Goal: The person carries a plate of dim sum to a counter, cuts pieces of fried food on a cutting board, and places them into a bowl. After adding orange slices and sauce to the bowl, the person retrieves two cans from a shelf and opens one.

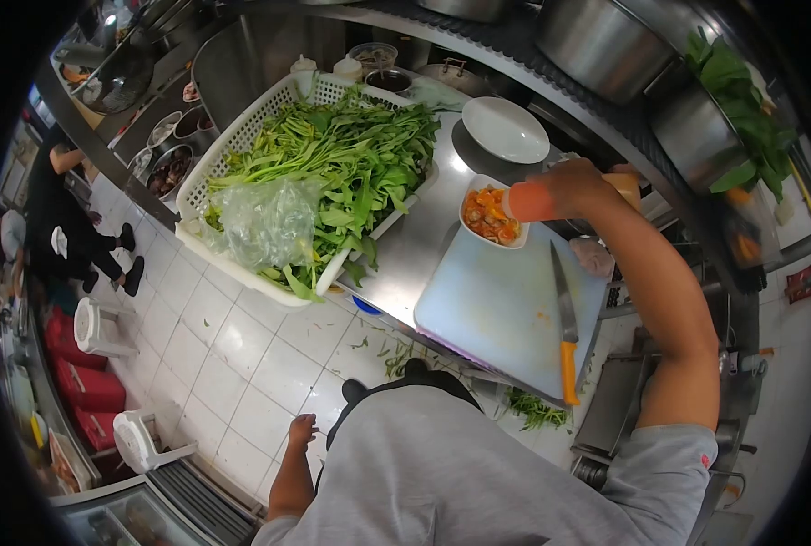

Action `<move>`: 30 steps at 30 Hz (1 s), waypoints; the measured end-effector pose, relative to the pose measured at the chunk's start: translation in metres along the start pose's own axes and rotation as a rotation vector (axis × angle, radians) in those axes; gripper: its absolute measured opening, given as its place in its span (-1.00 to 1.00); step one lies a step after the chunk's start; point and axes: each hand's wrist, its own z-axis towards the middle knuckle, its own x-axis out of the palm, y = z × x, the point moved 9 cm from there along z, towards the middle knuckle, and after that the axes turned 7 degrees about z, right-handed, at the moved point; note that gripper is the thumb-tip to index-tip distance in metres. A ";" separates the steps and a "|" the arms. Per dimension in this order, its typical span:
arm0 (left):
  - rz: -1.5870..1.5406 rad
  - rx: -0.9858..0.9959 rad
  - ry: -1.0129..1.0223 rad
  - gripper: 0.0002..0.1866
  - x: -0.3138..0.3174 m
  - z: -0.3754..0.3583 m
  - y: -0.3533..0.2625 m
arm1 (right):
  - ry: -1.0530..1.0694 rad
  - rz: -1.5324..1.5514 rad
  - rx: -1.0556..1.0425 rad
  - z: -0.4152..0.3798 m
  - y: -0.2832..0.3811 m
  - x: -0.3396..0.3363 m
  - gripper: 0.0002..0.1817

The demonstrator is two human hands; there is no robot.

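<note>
My right hand [569, 189] is wrapped round an orange squeeze bottle [531, 201], tilted with its pale tip toward a white bowl [465, 218]. Orange and brown food pieces [491, 215] fill this bowl, which stands at the back edge of a white cutting board [487, 291]. A knife with a yellow handle [569, 369] lies along the board's right side. Low beside my body, away from the counter, hangs my left hand [304, 430]; its fingers are loosely bent and I see nothing in them.
A white basket [233, 282] holds leafy greens [333, 164] and a clear plastic bag [272, 218]. Behind the board sits an oval white plate [506, 129]. Steel pots [606, 45] stand on the shelf above. White stools [103, 326] and another person [69, 218] are at left.
</note>
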 end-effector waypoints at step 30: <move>-0.020 -0.019 0.014 -0.67 0.000 0.002 0.013 | 0.120 0.129 0.011 -0.034 -0.022 0.049 -0.30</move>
